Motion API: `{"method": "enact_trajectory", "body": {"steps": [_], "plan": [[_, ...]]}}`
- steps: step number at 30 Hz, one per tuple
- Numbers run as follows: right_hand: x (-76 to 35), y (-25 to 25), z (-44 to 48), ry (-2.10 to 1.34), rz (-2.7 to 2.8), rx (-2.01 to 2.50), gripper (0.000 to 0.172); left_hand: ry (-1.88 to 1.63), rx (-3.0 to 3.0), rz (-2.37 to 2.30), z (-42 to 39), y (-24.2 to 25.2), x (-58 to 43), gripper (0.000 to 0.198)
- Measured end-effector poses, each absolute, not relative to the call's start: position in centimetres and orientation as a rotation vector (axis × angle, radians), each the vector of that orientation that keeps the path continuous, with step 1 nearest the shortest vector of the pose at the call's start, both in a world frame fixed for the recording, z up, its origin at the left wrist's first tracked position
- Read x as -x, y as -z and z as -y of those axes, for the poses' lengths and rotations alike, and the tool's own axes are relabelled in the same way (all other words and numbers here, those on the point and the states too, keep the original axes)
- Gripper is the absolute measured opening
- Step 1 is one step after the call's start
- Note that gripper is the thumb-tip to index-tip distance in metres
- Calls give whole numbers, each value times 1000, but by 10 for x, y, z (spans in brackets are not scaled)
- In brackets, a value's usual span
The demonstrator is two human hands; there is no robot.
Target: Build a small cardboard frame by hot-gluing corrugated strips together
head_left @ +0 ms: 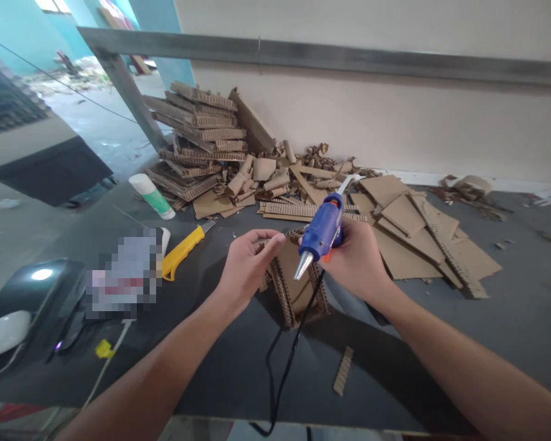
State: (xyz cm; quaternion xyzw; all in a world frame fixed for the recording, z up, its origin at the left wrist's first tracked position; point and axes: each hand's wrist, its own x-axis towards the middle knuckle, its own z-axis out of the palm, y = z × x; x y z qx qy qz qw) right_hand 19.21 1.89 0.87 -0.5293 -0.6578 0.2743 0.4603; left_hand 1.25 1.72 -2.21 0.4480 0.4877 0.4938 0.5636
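My right hand point(356, 257) is wrapped round a blue hot glue gun point(324, 226), whose metal nozzle points down and toward me. A white glue stick point(344, 185) sticks out of the gun's back end. Under the nozzle is a small cardboard tray point(303, 288) with corrugated walls round a flat base. My left hand point(250, 263) has thumb and forefinger closed at the tray's far left corner; the other fingers curl behind it. The gun's black cord point(298, 343) hangs across the tray toward the table's front edge.
Left of my hands lie a yellow utility knife point(183, 252) and a green-and-white glue tube point(152, 196). Stacked cardboard trays point(202, 131) stand behind, beside curled scraps point(257, 177). Flat cardboard pieces point(408, 226) lie right; a corrugated strip point(343, 370) lies in front.
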Motion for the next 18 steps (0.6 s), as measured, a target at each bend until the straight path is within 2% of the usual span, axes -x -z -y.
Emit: {"method": "enact_trajectory", "body": {"steps": [8,13,18], "plan": [[-189,-13,-13,-689,1627,1436,33,-1171,-1050,-1124,-19,22,-12,41],[-192,-14,-14,-723,1714,1453,17,-1188,-1020,-1097,-19,19,-14,44],[-196,-11,-17,-731,1737,1475,19,-1166,-995,-1120,-16,14,-13,46]]}}
